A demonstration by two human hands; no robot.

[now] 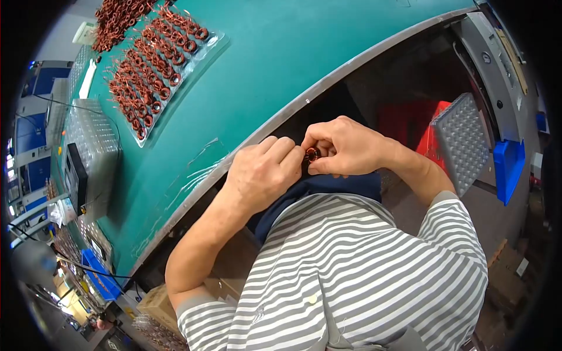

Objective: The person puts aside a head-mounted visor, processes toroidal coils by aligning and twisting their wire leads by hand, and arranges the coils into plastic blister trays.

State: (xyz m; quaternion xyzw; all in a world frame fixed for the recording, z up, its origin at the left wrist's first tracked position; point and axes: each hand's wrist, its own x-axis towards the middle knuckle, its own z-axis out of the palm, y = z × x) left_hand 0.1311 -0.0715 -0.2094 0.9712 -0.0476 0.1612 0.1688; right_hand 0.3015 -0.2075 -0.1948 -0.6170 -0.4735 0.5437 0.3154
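Close to my body, beyond the table's front edge, a small copper-wound ring point(311, 155) is pinched in the fingers of my right hand point(351, 143). My left hand point(266, 169) is closed right beside it, its fingertips touching the ring's left side; what they grip there is too small to make out. On the green table point(281, 52), a clear plastic tray point(181, 82) holds rows of copper-wound rings point(155, 64) with wire ends sticking up.
A loose pile of copper rings point(120, 20) lies behind the tray. Stacked clear trays point(96, 158) stand at the left by a black device point(76, 175). Loose wires point(202, 172) lie near the table edge. At right are a tilted clear tray point(462, 143) and a blue bin point(509, 172).
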